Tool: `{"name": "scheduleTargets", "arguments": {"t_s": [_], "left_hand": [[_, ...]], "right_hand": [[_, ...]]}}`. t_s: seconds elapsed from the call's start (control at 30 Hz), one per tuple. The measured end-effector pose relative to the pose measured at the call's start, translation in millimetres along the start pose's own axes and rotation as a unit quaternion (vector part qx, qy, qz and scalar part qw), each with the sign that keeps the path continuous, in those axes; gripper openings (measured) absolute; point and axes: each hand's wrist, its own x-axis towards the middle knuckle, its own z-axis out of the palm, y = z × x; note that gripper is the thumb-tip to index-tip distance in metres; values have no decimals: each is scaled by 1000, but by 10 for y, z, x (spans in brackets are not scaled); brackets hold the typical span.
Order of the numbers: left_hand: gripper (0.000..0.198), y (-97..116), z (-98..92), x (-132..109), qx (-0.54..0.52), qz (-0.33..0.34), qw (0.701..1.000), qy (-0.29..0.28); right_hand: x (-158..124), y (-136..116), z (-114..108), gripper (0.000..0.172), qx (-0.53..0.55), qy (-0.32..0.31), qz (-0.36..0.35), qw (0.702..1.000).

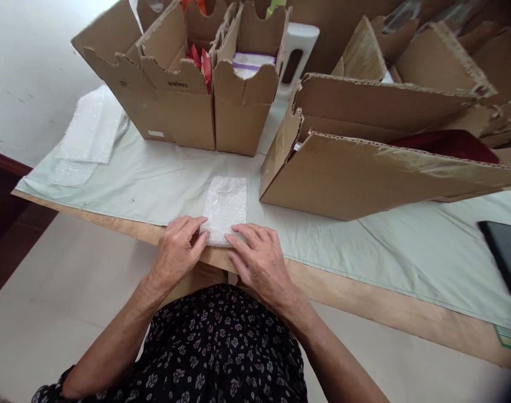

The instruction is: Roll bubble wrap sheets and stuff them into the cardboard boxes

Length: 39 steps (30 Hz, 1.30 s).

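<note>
A small white bubble-wrap pouch (225,206) lies flat on the pale green cloth (154,184) at the near edge of the table. My left hand (177,249) rests at its near left corner, fingers stretched out and touching it. My right hand (259,257) lies flat at its near right corner, fingertips on the pouch. Both hands press on the pouch's near end; neither wraps around anything.
Two open cardboard boxes (188,84) with red and white packets stand at the back. A large box (364,162) lies on its side to the right. Bubble-wrap sheets (89,134) sit far left, a dark phone (507,252) at right, a white stool (299,53) behind.
</note>
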Motion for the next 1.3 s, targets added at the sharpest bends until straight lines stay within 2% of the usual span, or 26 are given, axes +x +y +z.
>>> {"name": "scheduleTargets", "arguments": {"t_s": [0.1, 0.2, 0.3, 0.4, 0.47, 0.63, 0.73, 0.83, 0.87, 0.93, 1.03, 1.13, 1.2, 1.23, 1.3], "left_hand": [[27, 60, -56, -62, -19, 14, 1000, 9], [28, 126, -146, -142, -58, 60, 996, -20], [24, 132, -170, -149, -91, 45, 994, -38], [22, 69, -91, -68, -80, -9, 996, -24], [22, 14, -12, 7, -51, -25, 998, -10], [24, -37, 107, 120, -18, -35, 999, -6], [28, 11, 82, 85, -81, -77, 994, 13], [45, 92, 11, -22, -213, -178, 958, 73], [49, 125, -9, -62, -270, -217, 934, 83], [51, 205, -21, -129, -390, -284, 874, 54], [53, 357, 51, -167, -530, -305, 790, -39], [46, 501, 181, -150, -598, -290, 743, -70], [42, 563, 235, -132, -604, -298, 738, -53], [40, 583, 241, -124, -589, -301, 749, -38], [34, 610, 209, -106, -521, -287, 803, -21]], "right_hand": [[34, 29, 43, 20, 29, 0, 18, 999], [44, 24, 12, 20, 106, -3, 51, 993], [30, 13, -46, 19, 148, -10, 79, 986], [11, 11, -84, 21, 98, 47, 92, 990], [1, 7, -91, 22, 59, 62, 79, 993], [19, 4, 7, 29, 11, -26, 36, 999], [48, 47, 109, 20, 9, -5, 43, 999], [47, 87, 151, 17, 78, 85, 89, 989], [37, 88, 145, 17, 111, 112, 113, 981], [8, 57, 109, 16, 176, 142, 167, 960], [-44, -55, 32, 16, 255, 126, 230, 931], [-97, -161, -33, 16, 311, 70, 244, 916], [-135, -174, -90, 16, 306, 50, 235, 921], [-153, -159, -134, 14, 288, 54, 229, 928], [-185, -99, -260, 20, 247, 72, 212, 943]]}}
